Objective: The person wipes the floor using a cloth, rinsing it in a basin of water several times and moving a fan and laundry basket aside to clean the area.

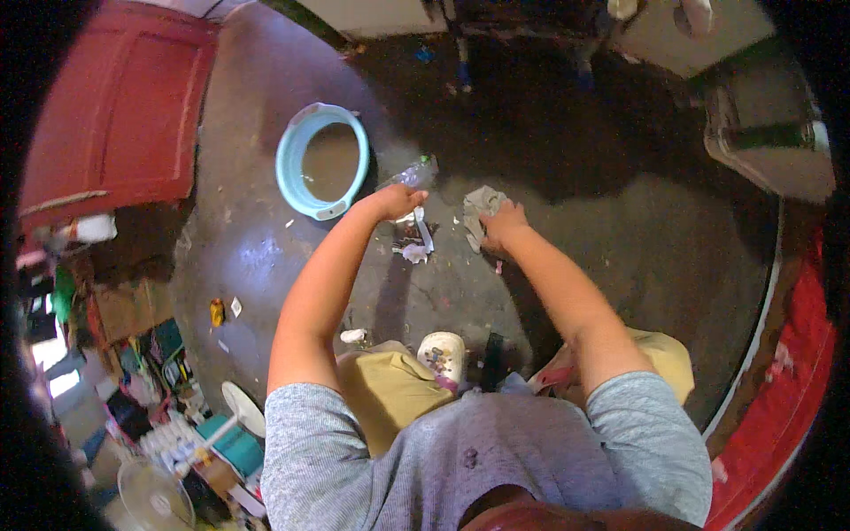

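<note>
My right hand (505,226) grips a crumpled grey rag (481,207) against the dark floor. To its left, my left hand (398,201) hangs low between a clear plastic bottle (415,174) with a green cap and a small heap of scraps (417,244). The underside of that hand is hidden, so whether its fingers hold anything is unclear. White and brown pieces of litter make up the heap. Beyond my left hand stands a light blue plastic basin (287,166) holding murky brown water.
A red panelled door or cabinet (146,106) rises at upper left. Clutter and a pedestal fan (156,498) fill the lower left. A yellow wrapper (216,312) and white scrap (353,336) lie on the floor. On the right are a chair (764,159) and red fabric (783,398).
</note>
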### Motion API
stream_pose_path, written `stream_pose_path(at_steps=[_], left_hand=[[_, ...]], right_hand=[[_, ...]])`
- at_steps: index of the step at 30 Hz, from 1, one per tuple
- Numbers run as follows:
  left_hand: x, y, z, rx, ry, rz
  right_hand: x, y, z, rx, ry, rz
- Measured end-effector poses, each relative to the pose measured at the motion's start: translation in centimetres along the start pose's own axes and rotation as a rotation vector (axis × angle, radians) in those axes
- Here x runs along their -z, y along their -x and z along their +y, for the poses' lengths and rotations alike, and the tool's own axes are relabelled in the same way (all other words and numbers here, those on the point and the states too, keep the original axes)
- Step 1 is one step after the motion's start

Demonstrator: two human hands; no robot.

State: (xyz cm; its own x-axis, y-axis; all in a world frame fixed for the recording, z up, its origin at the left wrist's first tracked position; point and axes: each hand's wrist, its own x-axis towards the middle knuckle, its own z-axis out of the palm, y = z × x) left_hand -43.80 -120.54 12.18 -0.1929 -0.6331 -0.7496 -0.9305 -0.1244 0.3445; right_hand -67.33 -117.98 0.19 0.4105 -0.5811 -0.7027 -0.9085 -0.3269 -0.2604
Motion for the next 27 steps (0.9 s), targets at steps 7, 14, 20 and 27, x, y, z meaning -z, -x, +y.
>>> stream_pose_path(at_steps=[7,14,20,27], left_hand=[[1.1,5.6,5.0,0.28,0.617,0.379],[-2.7,3.1,0.9,0.217,0.896,0.473],[-3.8,-0.8,0.9,0.012,-0.308,0.42],[1.0,-3.0,-4.5,-0.237,-0.32,0.046]], right_hand=[[-0.7,4.6,0.5,0.089,0.132,-0.151],[0.5,3.3,1.9,0.153,0.042,-0.229],[1.0,3.8,1.2,0.061,0.161,-0.258],[1.3,3.4,-2.3,-0.039,0.196,-0.273]])
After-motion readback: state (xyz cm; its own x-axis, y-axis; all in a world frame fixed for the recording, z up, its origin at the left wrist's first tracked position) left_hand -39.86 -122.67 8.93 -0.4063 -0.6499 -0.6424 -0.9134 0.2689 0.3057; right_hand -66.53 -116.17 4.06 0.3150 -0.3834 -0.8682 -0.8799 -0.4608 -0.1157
